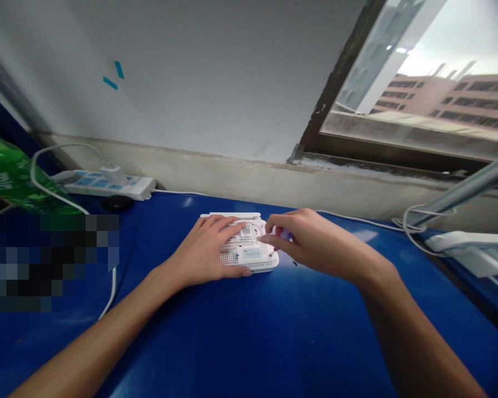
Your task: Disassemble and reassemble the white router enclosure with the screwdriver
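Note:
A white perforated plastic device point(252, 254) with printed labels lies flat on the blue table point(249, 337), its vented face up. Across its left part rests my left hand point(209, 249), fingers spread on the top and thumb along the near edge. My right hand point(294, 235) is at the device's right side, thumb and index finger pinched together over its surface. Whatever the pinch holds is too small to make out. A small dark piece point(295, 263) lies on the table just right of the device.
A white power strip point(139, 188) with a plugged-in adapter point(114, 173) stands at the back left beside a green bottle point(8, 171). Nearby is a black round object point(118, 203). White cables run along the wall; another white power strip point(473, 241) is at the right. Pixelation covers the left.

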Available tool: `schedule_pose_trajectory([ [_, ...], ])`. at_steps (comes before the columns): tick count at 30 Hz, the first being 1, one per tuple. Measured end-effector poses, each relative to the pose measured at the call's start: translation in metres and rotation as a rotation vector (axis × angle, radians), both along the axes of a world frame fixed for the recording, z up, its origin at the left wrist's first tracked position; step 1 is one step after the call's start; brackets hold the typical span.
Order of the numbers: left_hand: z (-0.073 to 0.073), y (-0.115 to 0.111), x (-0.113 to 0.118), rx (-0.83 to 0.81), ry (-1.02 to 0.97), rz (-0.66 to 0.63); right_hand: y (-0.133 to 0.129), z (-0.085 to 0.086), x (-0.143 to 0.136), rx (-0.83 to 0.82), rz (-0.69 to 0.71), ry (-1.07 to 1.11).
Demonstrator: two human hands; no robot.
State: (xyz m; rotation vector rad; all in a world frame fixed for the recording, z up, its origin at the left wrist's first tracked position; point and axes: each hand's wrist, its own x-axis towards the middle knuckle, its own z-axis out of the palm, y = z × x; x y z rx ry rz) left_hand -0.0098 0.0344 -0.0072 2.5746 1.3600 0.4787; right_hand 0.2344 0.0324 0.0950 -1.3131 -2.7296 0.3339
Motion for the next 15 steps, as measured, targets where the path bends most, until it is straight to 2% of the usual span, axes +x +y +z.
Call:
schedule_pose_trajectory([
  [6,0.001,-0.0008,0.0004,-0.004,0.02,0.004,-0.003,0.0032,-0.0001,0.009,0.113,0.06],
  [11,0.0015,-0.001,0.0009,0.008,0.015,-0.002,-0.0009,0.0039,-0.0016,0.016,0.021,0.004],
  [15,0.001,-0.0004,0.0002,0.0,0.013,0.003,-0.0009,0.0045,0.0002,0.013,0.094,0.033],
])
